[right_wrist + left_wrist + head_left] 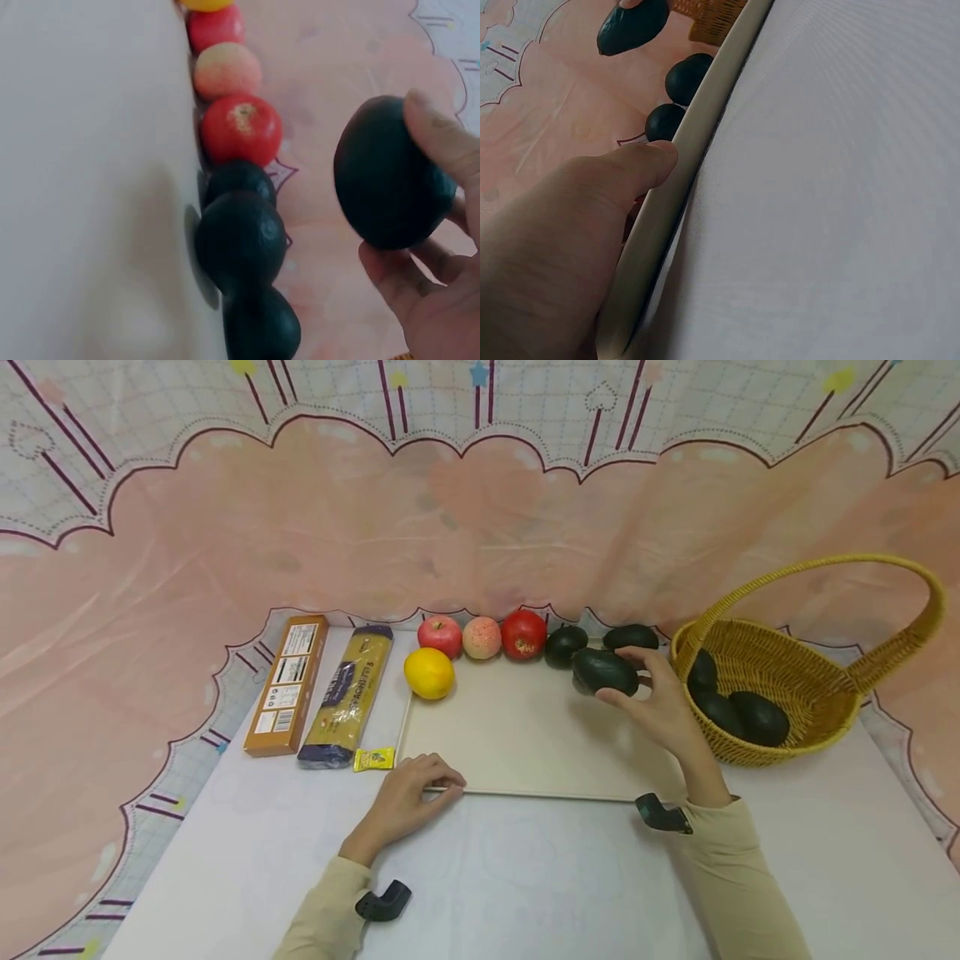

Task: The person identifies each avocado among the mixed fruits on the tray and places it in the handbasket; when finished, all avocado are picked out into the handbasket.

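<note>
My right hand [663, 706] holds a dark green avocado [609, 672] over the far right part of a cream tray [525, 735]. In the right wrist view, thumb and fingers grip this avocado [390, 172] from its sides. Two more avocados, one round [566, 646] and one longer [631, 637], lie along the tray's far edge. Another avocado [241, 240] shows there in the right wrist view, mostly hidden in the head view. My left hand [412, 793] rests at the tray's near left corner, its thumb [649, 161] lying on the rim in the left wrist view.
A wicker basket [840, 735] with a tall handle holds several avocados at right. Along the far edge sit a pomegranate [523, 635], a peach [482, 637] and an apple [440, 636], near a lemon [429, 673]. Left are spaghetti [348, 697], a box [288, 685] and a yellow packet [373, 759].
</note>
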`<state>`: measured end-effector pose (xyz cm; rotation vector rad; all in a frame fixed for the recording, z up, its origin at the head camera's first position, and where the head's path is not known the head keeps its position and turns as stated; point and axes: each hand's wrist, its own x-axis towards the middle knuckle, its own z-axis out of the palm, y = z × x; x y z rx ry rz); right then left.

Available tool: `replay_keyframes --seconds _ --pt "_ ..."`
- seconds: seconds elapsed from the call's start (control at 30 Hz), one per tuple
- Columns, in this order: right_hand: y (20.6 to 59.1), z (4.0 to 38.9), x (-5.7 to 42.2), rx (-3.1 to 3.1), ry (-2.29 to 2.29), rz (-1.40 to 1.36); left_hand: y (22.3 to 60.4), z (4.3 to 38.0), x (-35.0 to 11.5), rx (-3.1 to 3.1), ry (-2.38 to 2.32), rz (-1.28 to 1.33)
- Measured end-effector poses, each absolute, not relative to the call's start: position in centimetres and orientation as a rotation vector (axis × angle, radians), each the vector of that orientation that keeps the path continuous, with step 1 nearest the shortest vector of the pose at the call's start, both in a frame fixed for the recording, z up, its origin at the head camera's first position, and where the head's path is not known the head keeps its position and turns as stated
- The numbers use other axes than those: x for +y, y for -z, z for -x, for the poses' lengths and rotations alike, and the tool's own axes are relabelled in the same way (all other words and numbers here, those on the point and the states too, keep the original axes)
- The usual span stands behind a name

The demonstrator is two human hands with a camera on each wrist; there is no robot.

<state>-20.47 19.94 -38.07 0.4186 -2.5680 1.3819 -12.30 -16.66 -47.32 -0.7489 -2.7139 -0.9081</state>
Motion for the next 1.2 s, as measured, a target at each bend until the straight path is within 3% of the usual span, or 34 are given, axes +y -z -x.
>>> replay_keyframes --seconds 0.5,1.2 --pt "34.4 17.4 20.8 -2.404 -1.421 -0.406 47.4 12.4 -16.8 -2.732 0.906 0.739" --pt "35.7 18.1 29.9 -2.283 -1.399 -0.192 47.6 12.5 -16.9 -2.708 0.926 0.769"
